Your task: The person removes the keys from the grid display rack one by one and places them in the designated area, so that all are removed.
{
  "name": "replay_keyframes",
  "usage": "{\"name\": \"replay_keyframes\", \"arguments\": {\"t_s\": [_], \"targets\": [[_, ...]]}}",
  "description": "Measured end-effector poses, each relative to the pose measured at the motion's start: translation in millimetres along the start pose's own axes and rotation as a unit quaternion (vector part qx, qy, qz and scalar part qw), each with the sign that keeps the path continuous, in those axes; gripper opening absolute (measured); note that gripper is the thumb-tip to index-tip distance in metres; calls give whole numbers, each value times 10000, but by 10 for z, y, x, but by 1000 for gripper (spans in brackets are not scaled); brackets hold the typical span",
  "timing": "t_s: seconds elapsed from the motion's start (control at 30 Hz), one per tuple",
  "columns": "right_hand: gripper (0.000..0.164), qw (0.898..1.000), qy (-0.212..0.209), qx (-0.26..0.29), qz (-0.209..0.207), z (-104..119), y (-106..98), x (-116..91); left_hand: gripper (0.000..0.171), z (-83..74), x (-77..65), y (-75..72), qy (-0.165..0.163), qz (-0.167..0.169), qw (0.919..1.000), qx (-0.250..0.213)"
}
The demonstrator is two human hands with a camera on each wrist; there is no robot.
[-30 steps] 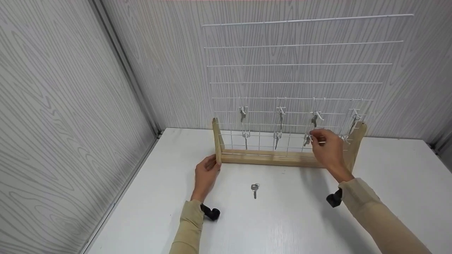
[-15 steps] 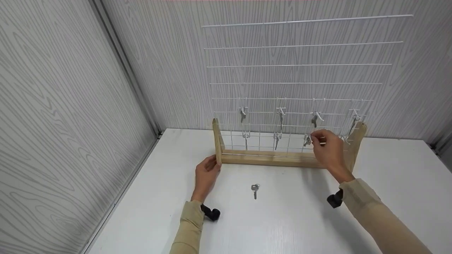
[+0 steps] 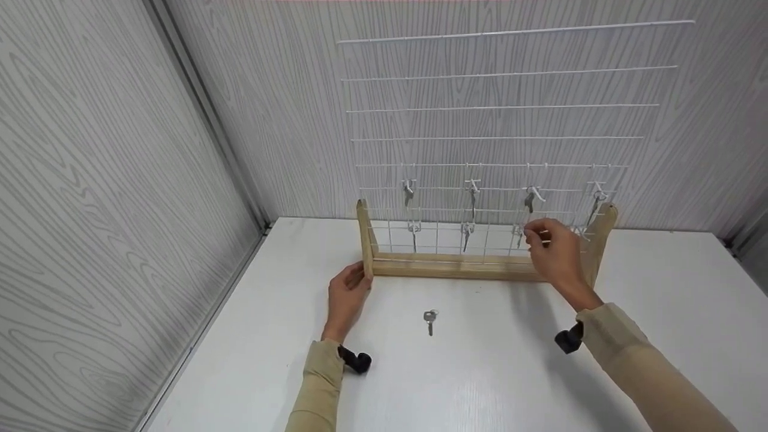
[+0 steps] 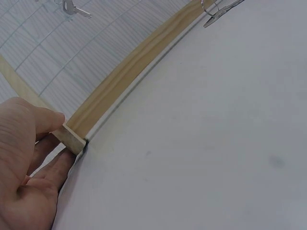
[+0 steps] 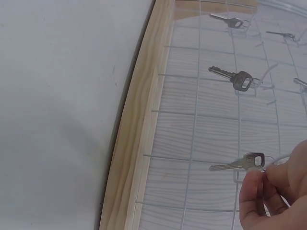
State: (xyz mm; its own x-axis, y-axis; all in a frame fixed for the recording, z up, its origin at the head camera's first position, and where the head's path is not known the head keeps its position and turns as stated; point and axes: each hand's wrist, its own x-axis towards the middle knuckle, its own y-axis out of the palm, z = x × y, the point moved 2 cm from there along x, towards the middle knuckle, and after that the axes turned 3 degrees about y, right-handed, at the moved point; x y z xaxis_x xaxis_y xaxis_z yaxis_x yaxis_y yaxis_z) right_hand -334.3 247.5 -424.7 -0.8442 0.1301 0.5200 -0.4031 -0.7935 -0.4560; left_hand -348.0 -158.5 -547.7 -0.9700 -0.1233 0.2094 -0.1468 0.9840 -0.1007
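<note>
Right now the right hand [image 3: 555, 255], right of centre in the head view, is raised to the lower rows of the white wire grid [image 3: 510, 108] and pinches the ring end of a hanging key [image 5: 237, 164] between thumb and fingertips; in the right wrist view that key sticks out sideways at the lower right of the frame, its blade lying across the grid wires. Meanwhile the left hand [image 3: 347, 298], just left of centre, rests on the white table [image 3: 660, 312] with its thumb and fingers closed round the lower left end of the wooden stand [image 3: 456, 267] that carries the grid; the left wrist view shows the thumb on top of the bar's end and a finger beneath it at the lower left of the frame. Several more keys [image 3: 471, 210] hang on small white hooks in two rows along the grid, left of the pinched one and above it. One loose key [image 3: 430, 319] lies flat on the table in the middle of the head view, in front of the stand and between the two forearms, apart from both hands
</note>
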Motion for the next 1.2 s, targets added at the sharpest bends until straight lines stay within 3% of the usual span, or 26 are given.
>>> {"name": "replay_keyframes", "arguments": {"t_s": [0.8, 1.2], "targets": [[15, 9995, 209, -152, 203, 119, -90, -101, 39, 21, 13, -4, 78, -7, 9999, -152], [11, 9997, -23, -152, 185, 176, -134, -155, 38, 13, 7, -7, 23, -28, 9999, -128]]}}
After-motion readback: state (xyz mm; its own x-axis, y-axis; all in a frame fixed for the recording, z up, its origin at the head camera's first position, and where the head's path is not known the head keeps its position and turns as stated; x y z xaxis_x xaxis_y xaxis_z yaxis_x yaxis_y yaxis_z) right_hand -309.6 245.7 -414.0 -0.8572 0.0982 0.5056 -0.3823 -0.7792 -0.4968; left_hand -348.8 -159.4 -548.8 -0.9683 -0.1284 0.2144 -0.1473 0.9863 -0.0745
